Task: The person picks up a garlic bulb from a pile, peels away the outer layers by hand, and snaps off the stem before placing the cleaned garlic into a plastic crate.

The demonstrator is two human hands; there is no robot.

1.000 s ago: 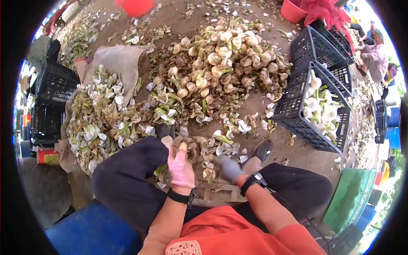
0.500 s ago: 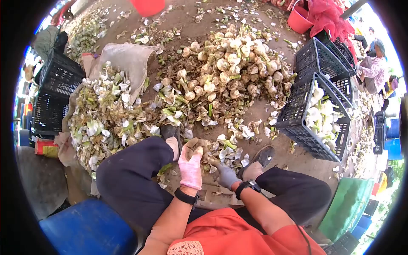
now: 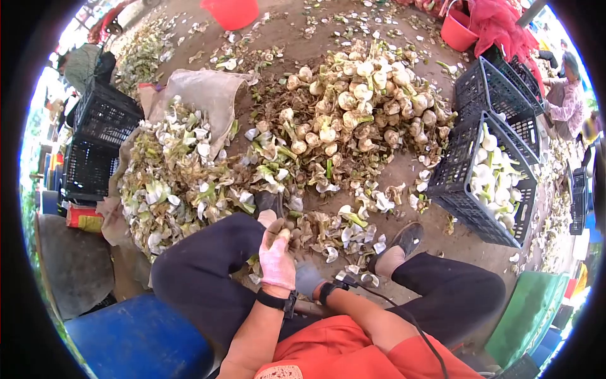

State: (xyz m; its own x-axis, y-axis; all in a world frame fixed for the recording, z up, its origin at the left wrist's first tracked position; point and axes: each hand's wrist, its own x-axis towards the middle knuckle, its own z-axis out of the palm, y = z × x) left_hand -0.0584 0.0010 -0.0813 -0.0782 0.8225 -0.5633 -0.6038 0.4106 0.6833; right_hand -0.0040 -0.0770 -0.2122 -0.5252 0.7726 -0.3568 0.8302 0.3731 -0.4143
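My left hand (image 3: 278,258), in a pink and white glove with soiled fingers, is raised between my knees. Its fingers are curled in, and whatever lies inside them is hidden. Close against it on the right sits my right hand (image 3: 308,278) in a grey glove, lower and turned inward, its fingers mostly out of sight. Beyond both hands, loose garlic skins (image 3: 353,230) litter the ground. Farther off rises a heap of garlic bulbs (image 3: 360,101) with dirty skins and cut stems. A black crate (image 3: 461,199) at the right holds cleaner white garlic (image 3: 495,174).
At left, a mound of garlic peelings (image 3: 170,183) lies by a beige cloth (image 3: 202,88) and stacked black crates (image 3: 104,120). A blue container (image 3: 139,338) and a green one (image 3: 527,309) flank me. Red buckets (image 3: 231,12) stand farther back; a person (image 3: 565,104) sits at far right.
My right hand has moved left and back toward my body, now beside the left wrist. My left hand stays raised with its fingers curled. The whole view has shifted slightly.
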